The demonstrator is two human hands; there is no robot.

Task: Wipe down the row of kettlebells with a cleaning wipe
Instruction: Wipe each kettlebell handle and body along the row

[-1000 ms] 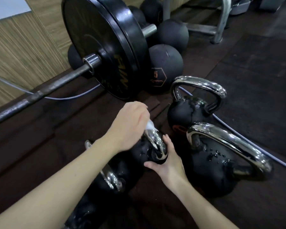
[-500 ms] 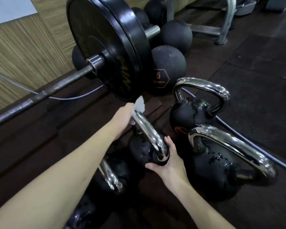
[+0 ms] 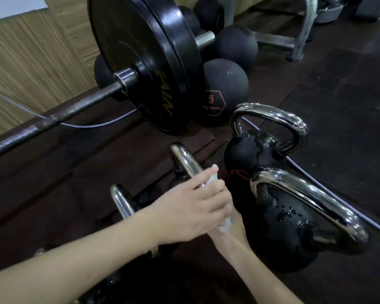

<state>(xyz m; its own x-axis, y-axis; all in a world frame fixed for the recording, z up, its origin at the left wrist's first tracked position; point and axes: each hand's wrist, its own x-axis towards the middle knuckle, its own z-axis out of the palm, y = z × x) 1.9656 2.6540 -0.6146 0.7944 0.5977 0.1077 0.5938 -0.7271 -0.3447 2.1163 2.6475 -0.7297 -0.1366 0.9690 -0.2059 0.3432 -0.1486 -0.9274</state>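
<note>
White wipe (image 3: pixel 213 180); chrome-handled black kettlebells (image 3: pixel 279 229)

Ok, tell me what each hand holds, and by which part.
The left hand grips a white wipe around the kettlebell's chrome handle. The right hand is mostly hidden; its hold cannot be told.

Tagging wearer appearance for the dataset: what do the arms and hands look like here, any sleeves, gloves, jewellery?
Both forearms are bare as far as the frame shows: no sleeves in view. The left hand has no glove, ring or watch visible, and its nails look short and unpainted. The right hand is mostly hidden behind the left; its wrist shows no band. No markings visible.
</note>
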